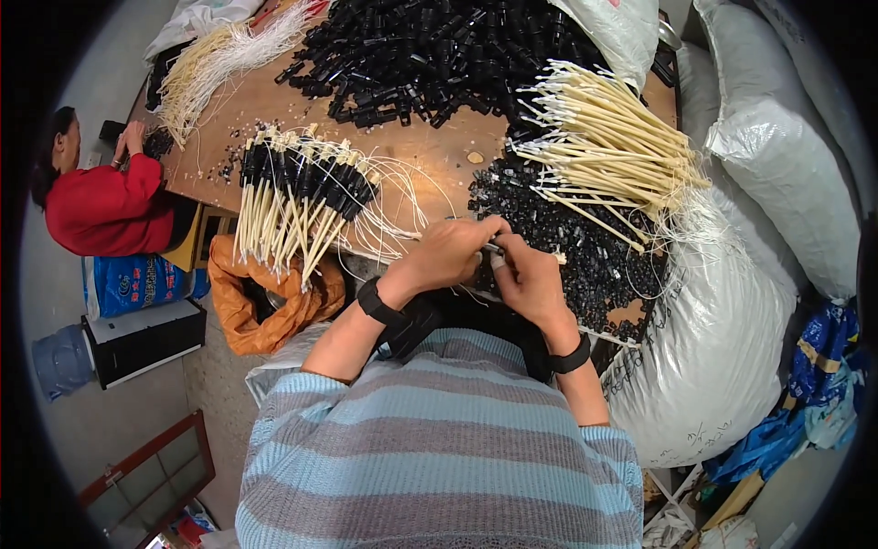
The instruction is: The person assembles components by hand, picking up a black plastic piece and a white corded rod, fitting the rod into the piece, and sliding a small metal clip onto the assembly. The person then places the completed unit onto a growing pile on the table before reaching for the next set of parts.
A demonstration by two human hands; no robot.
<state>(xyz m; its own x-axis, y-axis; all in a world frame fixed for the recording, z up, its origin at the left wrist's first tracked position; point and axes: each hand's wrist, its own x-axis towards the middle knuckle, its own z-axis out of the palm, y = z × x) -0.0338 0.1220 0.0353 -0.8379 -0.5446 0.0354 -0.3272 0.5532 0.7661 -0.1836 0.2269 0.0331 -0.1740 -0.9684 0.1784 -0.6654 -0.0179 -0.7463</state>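
Observation:
My left hand [448, 252] and my right hand [532, 279] meet over the near edge of the table, fingers closed. Between their fingertips is a small dark piece [495, 245], mostly covered, so its exact kind does not show. A small cream tip [560, 259] shows just beside my right hand. Right by my hands lies a spread of small black plastic parts [594, 274]. To the left of my left hand lies a bundle of cream sleeved wires with black housings [306, 183], their thin white leads trailing toward my wrist.
A heap of black plastic housings [439, 55] covers the table's [402, 142] far side. Cream sleeved wires [613, 146] are stacked at right, beside full white sacks [713, 357]. An orange bag [238, 311] hangs open at left. A person in red [110, 206] works at the far left.

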